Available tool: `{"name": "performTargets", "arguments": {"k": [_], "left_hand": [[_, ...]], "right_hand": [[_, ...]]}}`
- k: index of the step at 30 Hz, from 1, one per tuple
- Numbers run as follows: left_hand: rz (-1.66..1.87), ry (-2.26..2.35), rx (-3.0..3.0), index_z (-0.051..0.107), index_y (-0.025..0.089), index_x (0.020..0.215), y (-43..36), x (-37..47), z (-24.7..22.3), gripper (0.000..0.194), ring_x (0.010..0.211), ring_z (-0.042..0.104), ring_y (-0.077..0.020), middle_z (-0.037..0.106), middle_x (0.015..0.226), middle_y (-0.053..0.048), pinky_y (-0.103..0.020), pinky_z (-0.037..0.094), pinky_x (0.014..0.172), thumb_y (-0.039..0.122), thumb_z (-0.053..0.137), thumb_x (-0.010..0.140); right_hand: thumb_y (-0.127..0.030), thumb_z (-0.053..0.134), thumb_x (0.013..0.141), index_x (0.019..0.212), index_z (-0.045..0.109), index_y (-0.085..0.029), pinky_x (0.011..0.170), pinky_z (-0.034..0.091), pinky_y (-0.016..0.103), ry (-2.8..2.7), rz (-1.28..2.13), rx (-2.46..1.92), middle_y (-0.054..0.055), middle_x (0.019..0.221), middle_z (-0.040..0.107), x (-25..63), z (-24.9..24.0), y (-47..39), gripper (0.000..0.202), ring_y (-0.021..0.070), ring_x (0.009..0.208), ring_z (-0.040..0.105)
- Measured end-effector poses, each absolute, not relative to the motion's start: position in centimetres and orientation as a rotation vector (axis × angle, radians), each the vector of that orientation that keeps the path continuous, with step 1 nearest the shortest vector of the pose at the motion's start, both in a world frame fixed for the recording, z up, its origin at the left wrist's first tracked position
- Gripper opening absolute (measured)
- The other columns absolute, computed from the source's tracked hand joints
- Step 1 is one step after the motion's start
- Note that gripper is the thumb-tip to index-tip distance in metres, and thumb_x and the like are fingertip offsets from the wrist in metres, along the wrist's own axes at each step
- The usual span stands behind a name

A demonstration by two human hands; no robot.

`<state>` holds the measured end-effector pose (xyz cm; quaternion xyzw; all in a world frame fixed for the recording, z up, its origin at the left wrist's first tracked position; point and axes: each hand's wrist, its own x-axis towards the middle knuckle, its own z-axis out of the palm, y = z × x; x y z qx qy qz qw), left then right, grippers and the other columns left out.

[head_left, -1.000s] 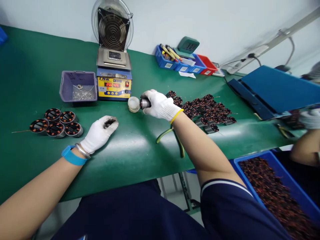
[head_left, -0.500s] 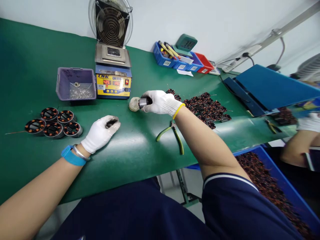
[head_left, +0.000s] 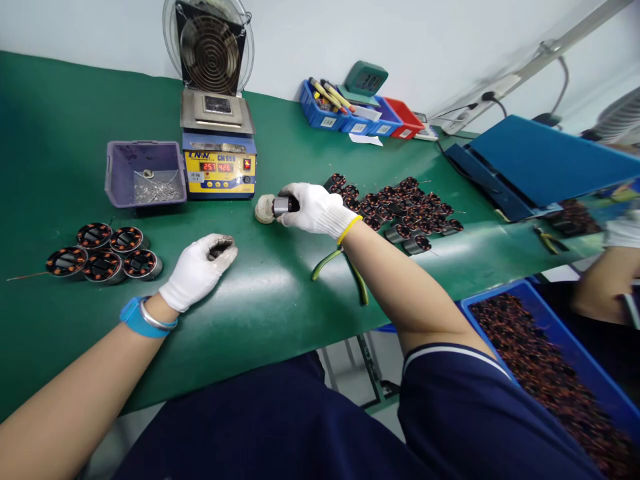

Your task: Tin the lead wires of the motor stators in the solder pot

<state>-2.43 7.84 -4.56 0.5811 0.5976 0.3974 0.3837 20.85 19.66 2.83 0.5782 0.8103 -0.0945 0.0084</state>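
My right hand (head_left: 315, 208), in a white glove, grips a motor stator (head_left: 281, 206) with a grey metal outside, tipped on its side. The stator's end is at the mouth of a small round whitish pot (head_left: 264, 209) on the green table; whether it touches what is inside I cannot tell. My left hand (head_left: 199, 270), gloved too, rests on the table with fingers curled and dark, soiled fingertips; anything within them is hidden. Left of it stands a group of several stators (head_left: 102, 265) with copper windings, one with a long wire sticking out. Green-handled pliers (head_left: 356, 279) lie partly under my right forearm.
A yellow-and-blue solder pot (head_left: 220, 175) with red digits stands before a fan (head_left: 210, 53). Beside it is a purple bin (head_left: 113, 175) with metal scraps. More stators (head_left: 400, 210) cluster right. A blue crate (head_left: 470, 305) sits below the table edge; a co-worker's arm (head_left: 607, 280) shows far right.
The stator in my right hand is turned more level against the pot. My left hand stays almost where it was. The whole view has shifted slightly.
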Motion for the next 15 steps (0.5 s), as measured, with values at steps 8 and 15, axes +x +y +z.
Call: {"name": "performTargets", "arguments": {"k": [8,15], "left_hand": [[0.984,1.548,1.447,0.072,0.017,0.099,7.9,-2.3,-4.6,0.042,0.091,0.071,-0.0251,0.078,0.1,-0.01,-0.037,0.056,0.089,0.052,0.063,0.078],[0.966,1.55,1.444,0.072,0.016,0.099,8.0,-2.4,-4.7,0.044,0.09,0.072,-0.0249,0.078,0.1,-0.01,-0.037,0.057,0.088,0.053,0.062,0.077]], "right_hand": [[-0.039,0.065,0.083,0.137,0.055,-0.024,0.08,0.052,0.043,2.623,0.201,1.791,0.016,0.133,0.056,21.5,3.3,17.5,0.057,0.0346,0.106,0.062],[-0.036,0.06,0.088,0.136,0.053,-0.023,0.078,0.049,0.04,2.572,0.261,1.633,0.017,0.131,0.055,21.1,1.5,17.5,0.05,0.0326,0.107,0.058]]}}
